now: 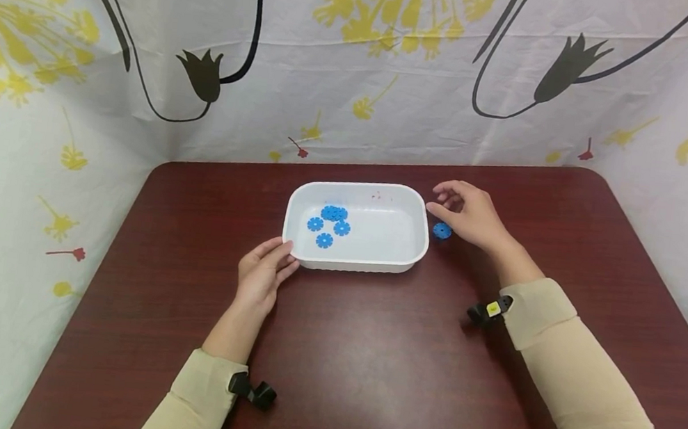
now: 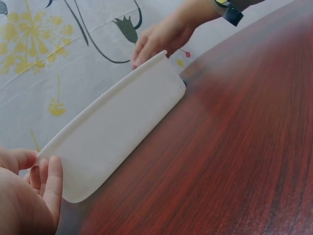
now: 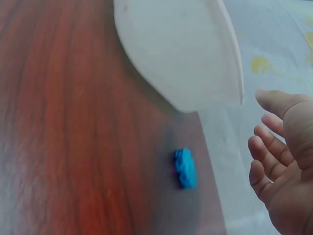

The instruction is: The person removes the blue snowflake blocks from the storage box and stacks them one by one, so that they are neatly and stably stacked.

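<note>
A white plastic tray (image 1: 376, 265) rests on the table, with several notched blue discs (image 1: 324, 240) lying flat in its left half, some overlapping. My left hand (image 1: 260, 276) grips the tray's front left corner, thumb over the rim and fingers against the outer wall. Beyond the right rim, my right hand (image 1: 470, 214) hovers with loosely bent fingers and nothing between them; its thumb tip comes close to the rim. Below that hand, a short stack of blue discs (image 3: 185, 168) sits on the table just outside the tray.
The dark red wooden table (image 1: 367, 357) has rounded back corners. A white cloth (image 1: 341, 123) printed with flowers hangs behind it and along both sides. Small red specks (image 1: 377, 196) show on the tray's inner back wall.
</note>
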A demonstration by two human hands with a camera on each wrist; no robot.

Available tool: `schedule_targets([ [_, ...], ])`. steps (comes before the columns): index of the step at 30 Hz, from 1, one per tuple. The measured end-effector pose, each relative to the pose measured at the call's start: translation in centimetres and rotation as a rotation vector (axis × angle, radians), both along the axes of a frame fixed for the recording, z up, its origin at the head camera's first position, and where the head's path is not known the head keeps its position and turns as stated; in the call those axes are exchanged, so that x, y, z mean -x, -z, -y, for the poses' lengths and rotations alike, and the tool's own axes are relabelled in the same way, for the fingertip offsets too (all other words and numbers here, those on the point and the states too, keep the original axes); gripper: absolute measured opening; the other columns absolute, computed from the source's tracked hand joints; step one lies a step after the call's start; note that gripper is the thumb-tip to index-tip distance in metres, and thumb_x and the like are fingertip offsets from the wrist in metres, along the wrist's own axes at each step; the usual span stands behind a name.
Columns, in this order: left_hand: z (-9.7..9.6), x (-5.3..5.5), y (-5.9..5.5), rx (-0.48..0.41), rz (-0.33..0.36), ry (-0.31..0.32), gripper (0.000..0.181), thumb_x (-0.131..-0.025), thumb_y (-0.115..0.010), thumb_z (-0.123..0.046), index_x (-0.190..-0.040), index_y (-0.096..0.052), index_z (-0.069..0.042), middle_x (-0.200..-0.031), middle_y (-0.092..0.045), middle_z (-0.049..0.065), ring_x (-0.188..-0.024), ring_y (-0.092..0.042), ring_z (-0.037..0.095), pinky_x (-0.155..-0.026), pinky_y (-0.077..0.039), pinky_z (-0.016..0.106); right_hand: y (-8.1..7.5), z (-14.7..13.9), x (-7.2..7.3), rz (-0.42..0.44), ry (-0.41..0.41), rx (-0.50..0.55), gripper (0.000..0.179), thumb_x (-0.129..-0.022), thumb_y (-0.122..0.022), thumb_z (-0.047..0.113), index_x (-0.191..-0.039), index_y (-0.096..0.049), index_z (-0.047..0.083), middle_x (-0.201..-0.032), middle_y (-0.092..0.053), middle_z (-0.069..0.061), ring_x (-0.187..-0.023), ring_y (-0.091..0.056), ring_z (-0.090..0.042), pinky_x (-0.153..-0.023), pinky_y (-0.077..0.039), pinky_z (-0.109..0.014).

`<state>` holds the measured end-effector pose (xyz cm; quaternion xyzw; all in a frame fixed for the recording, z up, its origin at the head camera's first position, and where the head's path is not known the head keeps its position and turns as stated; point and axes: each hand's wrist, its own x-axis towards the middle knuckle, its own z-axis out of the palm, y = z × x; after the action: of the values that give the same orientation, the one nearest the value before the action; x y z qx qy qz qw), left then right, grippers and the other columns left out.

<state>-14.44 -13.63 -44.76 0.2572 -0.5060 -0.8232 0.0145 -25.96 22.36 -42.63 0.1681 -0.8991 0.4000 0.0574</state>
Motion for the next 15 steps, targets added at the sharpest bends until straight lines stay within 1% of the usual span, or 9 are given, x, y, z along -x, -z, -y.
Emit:
schedule_targets([
  [3,0.0,0.0,0.0,-0.001,-0.002,0.002,0.033,-0.092,-0.072,0.001,-0.122,-0.060,0.005,-0.081,-0.067,0.007,-0.067,-0.067,0.010,-0.078,-0.065,0.031,-0.4,0.8,0.1,0.000,-0.001,0.038,0.033,-0.091,-0.077,0.017,-0.117,-0.067,-0.001,-0.098,-0.066,-0.011,-0.085,-0.062,-0.023,-0.071,-0.049,-0.016],
  [6,0.0,0.0,-0.1,0.000,-0.001,0.006,0.037,-0.092,-0.072,0.000,-0.125,-0.059,0.006,-0.080,-0.067,0.006,-0.067,-0.067,0.010,-0.079,-0.065,0.031,-0.7,1.6,0.0,0.010,-0.002,0.057,0.033,-0.092,-0.076,0.017,-0.118,-0.066,-0.001,-0.099,-0.067,-0.011,-0.086,-0.063,-0.023,-0.071,-0.050,-0.015],
  [15,0.0,0.0,-0.1,-0.001,0.001,0.009,0.038,-0.091,-0.073,-0.001,-0.126,-0.058,0.006,-0.081,-0.067,0.006,-0.068,-0.067,0.011,-0.080,-0.065,0.031,-1.2,3.5,0.2,-0.015,-0.045,0.107,0.032,-0.096,-0.072,0.018,-0.119,-0.065,-0.003,-0.100,-0.068,-0.014,-0.087,-0.064,-0.023,-0.074,-0.053,-0.020],
])
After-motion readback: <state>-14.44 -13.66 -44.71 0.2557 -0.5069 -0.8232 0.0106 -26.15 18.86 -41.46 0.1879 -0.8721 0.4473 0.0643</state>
